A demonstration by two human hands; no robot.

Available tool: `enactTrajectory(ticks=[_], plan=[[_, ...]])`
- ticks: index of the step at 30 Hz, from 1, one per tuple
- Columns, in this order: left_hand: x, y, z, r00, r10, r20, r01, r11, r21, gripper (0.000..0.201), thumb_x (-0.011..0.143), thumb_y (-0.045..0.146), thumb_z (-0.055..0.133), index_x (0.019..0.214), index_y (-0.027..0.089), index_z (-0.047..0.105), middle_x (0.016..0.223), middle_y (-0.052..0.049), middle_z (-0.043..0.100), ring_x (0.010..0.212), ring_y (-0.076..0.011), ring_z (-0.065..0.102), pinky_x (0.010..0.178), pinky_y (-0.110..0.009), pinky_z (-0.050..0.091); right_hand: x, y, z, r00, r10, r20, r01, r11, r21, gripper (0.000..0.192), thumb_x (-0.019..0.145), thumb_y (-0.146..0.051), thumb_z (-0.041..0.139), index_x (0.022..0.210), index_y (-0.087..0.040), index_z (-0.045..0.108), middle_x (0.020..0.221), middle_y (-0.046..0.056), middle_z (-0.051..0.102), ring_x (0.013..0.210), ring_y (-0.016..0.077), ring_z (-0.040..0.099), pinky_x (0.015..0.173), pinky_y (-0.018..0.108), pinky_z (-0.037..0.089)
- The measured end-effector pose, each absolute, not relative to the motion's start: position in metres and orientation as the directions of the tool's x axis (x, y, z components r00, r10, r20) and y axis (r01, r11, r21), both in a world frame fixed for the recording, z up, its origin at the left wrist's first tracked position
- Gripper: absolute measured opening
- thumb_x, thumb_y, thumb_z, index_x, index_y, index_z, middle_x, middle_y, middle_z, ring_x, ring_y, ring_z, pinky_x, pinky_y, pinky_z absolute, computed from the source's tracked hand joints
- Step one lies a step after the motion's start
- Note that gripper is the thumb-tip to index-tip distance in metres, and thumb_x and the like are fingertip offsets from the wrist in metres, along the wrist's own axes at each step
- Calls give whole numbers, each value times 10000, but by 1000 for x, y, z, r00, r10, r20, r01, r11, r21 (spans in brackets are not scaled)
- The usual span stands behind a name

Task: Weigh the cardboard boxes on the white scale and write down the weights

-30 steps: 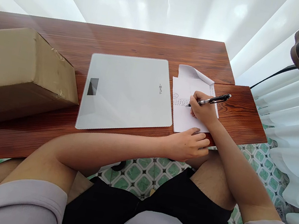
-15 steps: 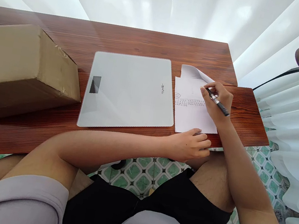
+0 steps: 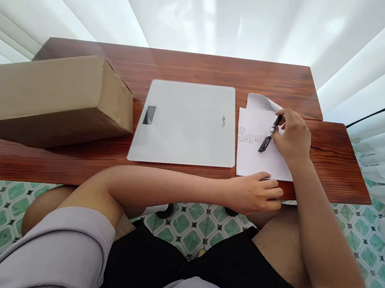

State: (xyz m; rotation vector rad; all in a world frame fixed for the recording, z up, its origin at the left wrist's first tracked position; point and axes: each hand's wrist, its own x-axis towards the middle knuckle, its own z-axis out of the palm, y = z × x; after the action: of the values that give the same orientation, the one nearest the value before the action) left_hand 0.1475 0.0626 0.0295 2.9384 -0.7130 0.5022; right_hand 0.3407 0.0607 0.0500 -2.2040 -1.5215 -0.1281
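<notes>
A long wooden table (image 3: 199,65) spans the scene, and at its left end a big cardboard box (image 3: 51,97) rests tilted, one edge raised off the wood. Just right of the box lies a flat white scale (image 3: 186,123), its small dark display toward the box. Right of the scale, close beside it, a sheet of paper (image 3: 255,157) lies on the near right part of the table, its far corner curled up and a few lines of small print across its middle. The left hand (image 3: 254,194) lies at the table's near edge, fingers loosely curled and holding nothing, fingertips touching the paper's near edge. The right hand (image 3: 292,137) rests on the paper and pinches the far end of a black pen (image 3: 270,134) between thumb and fingertips, so the pen lies nearly flat on the sheet. Gripped only at one end, the pen could slip and roll away, or smear the print; with so light a touch from the left hand, the paper could slide off the near edge.
</notes>
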Motion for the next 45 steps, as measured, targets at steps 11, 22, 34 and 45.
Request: enactTrajectory(ticks=[11,22,34,45], plan=[[147,64,30,843,-450,294,-464,-886,-24,265,921,159,494,1144,157,636,1131,-142,598,1043,-255,541,970,-430,401,328,72,46,386,890,244,923,-374,-92,281,895,-143,407,1089,-177,608,1081,176,645,1042,345,543,604,375,416],[146,67,30,824,-494,278,-500,-864,-53,266,929,139,450,1124,157,629,1179,-128,630,1080,-246,545,890,-382,428,287,90,58,310,873,377,918,-172,-356,287,981,-261,419,700,-217,455,704,69,559,661,216,481,558,346,221],[133,65,34,650,-576,497,-484,-817,-314,157,947,157,565,802,186,618,750,0,592,666,-134,535,592,-306,384,276,94,56,283,912,298,946,-213,-245,387,1020,-239,314,777,-155,604,724,89,649,611,188,524,524,331,194],[75,98,83,785,-415,461,-210,-877,-432,112,950,196,595,843,184,623,801,10,662,754,-121,608,666,-269,482,273,94,53,289,893,345,943,-203,-264,455,1048,-333,284,781,-161,610,775,87,676,682,193,554,548,332,181]])
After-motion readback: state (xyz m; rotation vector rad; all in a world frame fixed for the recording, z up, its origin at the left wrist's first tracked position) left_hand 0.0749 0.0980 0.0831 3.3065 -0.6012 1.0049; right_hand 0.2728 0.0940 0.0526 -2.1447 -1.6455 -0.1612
